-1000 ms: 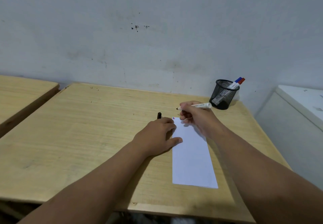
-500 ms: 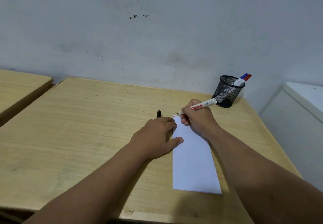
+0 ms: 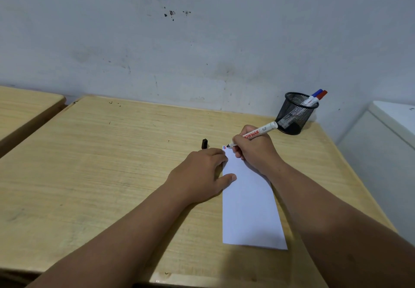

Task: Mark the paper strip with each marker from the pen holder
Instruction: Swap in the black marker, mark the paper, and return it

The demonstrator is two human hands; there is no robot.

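Note:
A white paper strip [image 3: 249, 202] lies lengthwise on the wooden desk [image 3: 107, 166]. Small blue and red marks [image 3: 224, 147] sit at its far left corner. My right hand [image 3: 256, 150] grips an uncapped white marker [image 3: 258, 133] with a black tip, and the tip touches the strip just right of those marks. My left hand [image 3: 202, 173] lies flat, fingers and thumb pressing the strip's left edge. The marker's black cap [image 3: 204, 143] stands on the desk just beyond my left hand. A black mesh pen holder [image 3: 294, 113] at the far right holds a blue-capped and a red-capped marker [image 3: 316, 96].
A second wooden desk [image 3: 24, 110] stands to the left across a narrow gap. A white cabinet [image 3: 390, 134] sits to the right of the desk. A stained grey wall runs right behind the desk's far edge.
My right hand has lowered the marker from above the desk so that its tip now rests on the strip's far corner. My left hand has stayed on the strip.

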